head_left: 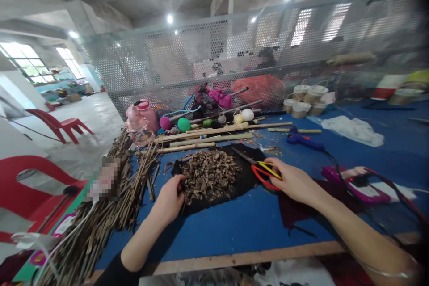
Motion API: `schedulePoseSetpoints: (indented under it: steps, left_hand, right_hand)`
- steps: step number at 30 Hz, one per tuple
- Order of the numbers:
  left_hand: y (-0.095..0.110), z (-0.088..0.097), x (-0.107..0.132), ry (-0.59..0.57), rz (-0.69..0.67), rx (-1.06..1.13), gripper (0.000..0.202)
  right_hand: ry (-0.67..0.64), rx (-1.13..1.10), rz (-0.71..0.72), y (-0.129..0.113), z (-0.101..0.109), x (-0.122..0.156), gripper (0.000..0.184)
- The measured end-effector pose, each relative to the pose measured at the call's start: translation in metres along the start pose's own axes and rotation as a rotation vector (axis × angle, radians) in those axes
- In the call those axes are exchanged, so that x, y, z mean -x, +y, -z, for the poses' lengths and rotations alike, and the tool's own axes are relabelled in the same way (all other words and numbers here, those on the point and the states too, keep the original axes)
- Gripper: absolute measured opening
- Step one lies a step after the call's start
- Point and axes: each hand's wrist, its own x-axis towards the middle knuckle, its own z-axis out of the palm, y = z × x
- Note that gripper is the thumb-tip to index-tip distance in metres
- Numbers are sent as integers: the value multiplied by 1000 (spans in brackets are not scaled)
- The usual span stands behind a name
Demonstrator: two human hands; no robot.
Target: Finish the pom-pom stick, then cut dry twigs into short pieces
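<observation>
A heap of dry brown bark-like chips [211,174] lies on a piece of black cloth [246,176] on the blue table. At the left edge of the heap is my left hand [169,199], its fingers curled in; what they hold, if anything, is hidden. My right hand [291,181] grips a pair of scissors [264,172] by the red and yellow handles. The scissors' blades point left over the cloth, just right of the heap.
Bundled thin sticks [110,219] line the left side. Behind the heap lie bamboo poles [214,136], a green yarn ball [184,124] and a pink jug [140,120]. To the right are a blue glue gun [304,140], dark red cloth [295,208] and a magenta device [358,185].
</observation>
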Motion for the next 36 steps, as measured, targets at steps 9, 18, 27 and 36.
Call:
schedulePoseSetpoints:
  steps: [9,18,27,36]
  left_hand:
    - [7,-6,19,-49,8,41,48]
    - [-10,11,-6,-49,29,-229,46]
    - [28,29,-56,271,-200,-193,43]
    - [5,-11,-70,95,-236,-5,38]
  right_hand:
    - [83,224,-233,48,-11,-5,32]
    - [2,-20,310,-55,5,-44,31]
    - [42,-254,625,-135,-31,-73,64]
    - [-53,-299,553,-92,-26,-71,41]
